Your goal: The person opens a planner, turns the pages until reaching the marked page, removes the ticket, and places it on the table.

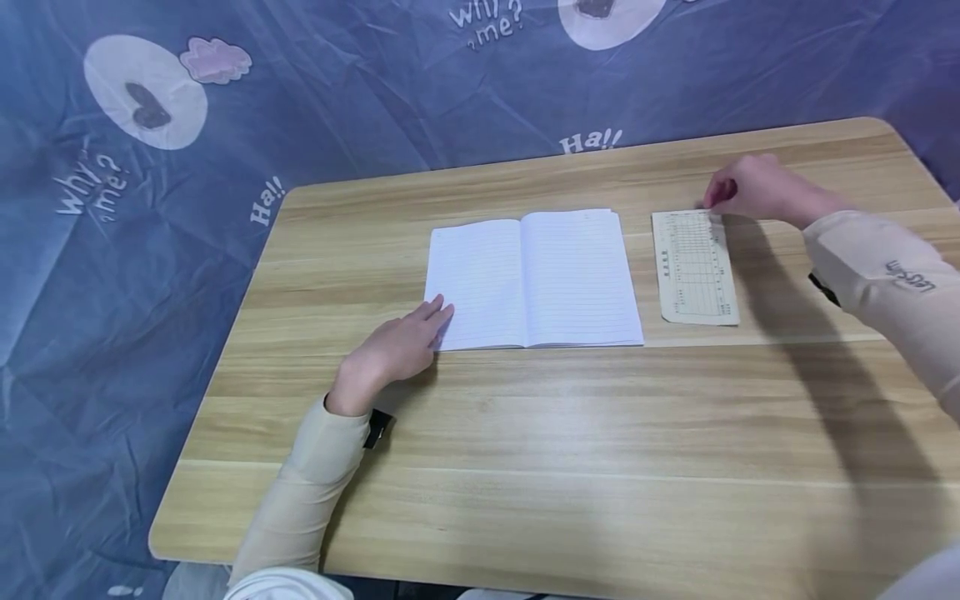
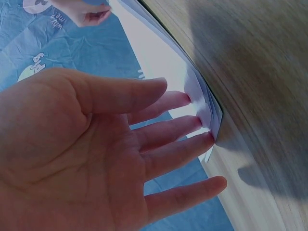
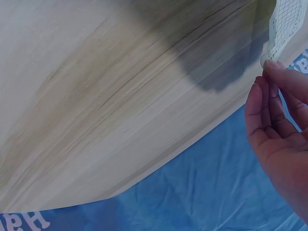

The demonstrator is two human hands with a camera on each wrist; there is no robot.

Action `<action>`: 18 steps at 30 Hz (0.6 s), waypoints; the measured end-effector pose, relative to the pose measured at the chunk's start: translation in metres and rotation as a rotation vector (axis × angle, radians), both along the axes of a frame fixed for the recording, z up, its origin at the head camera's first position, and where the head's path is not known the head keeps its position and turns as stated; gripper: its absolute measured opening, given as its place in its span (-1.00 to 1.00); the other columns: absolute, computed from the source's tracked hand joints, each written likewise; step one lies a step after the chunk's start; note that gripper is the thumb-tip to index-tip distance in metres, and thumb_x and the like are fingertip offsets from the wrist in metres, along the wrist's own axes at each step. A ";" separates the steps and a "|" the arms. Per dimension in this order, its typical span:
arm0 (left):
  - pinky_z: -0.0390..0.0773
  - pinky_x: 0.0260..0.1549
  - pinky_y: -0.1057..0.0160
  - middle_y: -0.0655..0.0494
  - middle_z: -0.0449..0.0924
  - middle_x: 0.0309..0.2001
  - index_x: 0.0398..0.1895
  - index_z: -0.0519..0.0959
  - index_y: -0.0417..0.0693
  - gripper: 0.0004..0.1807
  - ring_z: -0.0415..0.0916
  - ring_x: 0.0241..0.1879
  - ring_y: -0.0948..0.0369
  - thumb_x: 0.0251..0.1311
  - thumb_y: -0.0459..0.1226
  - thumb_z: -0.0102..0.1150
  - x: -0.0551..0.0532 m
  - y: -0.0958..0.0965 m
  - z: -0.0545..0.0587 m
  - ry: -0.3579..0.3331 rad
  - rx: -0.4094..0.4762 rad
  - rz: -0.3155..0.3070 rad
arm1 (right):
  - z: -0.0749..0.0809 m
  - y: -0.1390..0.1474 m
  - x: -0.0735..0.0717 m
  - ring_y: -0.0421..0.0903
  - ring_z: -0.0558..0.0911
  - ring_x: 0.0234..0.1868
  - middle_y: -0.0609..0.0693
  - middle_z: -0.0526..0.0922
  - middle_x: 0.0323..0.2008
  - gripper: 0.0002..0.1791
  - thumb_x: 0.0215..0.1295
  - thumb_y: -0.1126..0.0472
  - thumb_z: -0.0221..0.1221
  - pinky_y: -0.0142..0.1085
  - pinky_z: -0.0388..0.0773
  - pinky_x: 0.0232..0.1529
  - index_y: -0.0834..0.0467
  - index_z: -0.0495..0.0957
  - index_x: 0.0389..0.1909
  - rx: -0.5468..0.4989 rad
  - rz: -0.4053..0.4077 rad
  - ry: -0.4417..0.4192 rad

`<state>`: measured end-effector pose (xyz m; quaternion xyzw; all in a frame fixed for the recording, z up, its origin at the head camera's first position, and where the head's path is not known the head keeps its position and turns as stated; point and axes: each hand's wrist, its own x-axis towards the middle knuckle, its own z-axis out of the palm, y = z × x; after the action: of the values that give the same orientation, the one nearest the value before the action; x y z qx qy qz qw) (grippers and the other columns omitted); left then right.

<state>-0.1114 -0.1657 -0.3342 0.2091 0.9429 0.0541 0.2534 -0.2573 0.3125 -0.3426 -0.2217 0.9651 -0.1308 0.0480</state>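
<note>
An open lined notebook [image 1: 577,279] with blank pages lies in the middle of the table. My left hand [image 1: 401,343] rests with straight fingers on the lower left corner of its left page; in the left wrist view the fingertips [image 2: 207,138] touch the page edges. To the right of the notebook is a small printed paper slip [image 1: 693,267] with a table grid. My right hand [image 1: 753,187] pinches the slip's top right corner between thumb and fingers, as the right wrist view also shows, where the slip [image 3: 285,29] bends up from the pinch.
The wooden table [image 1: 525,467] has rounded corners. A blue patterned cloth [image 1: 337,92] hangs behind it and along its left side. The right forearm casts a long shadow across the table's right part.
</note>
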 end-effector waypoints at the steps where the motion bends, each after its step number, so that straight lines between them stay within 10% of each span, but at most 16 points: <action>1: 0.16 0.36 -0.07 -0.12 -0.15 0.55 0.54 0.02 -0.19 -0.37 -0.08 0.49 -0.01 0.42 -0.38 -0.18 0.000 0.000 0.000 0.002 -0.001 -0.002 | -0.001 0.002 0.000 0.00 0.60 -0.43 0.15 0.69 -0.45 -0.93 0.11 0.46 0.27 0.10 0.36 -0.13 0.26 0.62 -0.49 0.004 -0.002 0.001; 18: 0.21 0.34 -0.08 -0.12 -0.14 0.55 0.54 0.03 -0.18 -0.37 -0.04 0.48 -0.02 0.43 -0.37 -0.18 0.000 -0.001 -0.003 0.018 -0.005 -0.005 | -0.009 -0.002 0.003 0.10 0.65 -0.36 0.20 0.71 -0.39 -0.94 0.11 0.45 0.28 0.01 0.47 -0.20 0.30 0.66 -0.38 -0.004 -0.005 0.035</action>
<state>-0.1109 -0.1669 -0.3377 0.2112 0.9448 0.0493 0.2456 -0.2543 0.3105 -0.3520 -0.2217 0.9661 -0.1289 0.0302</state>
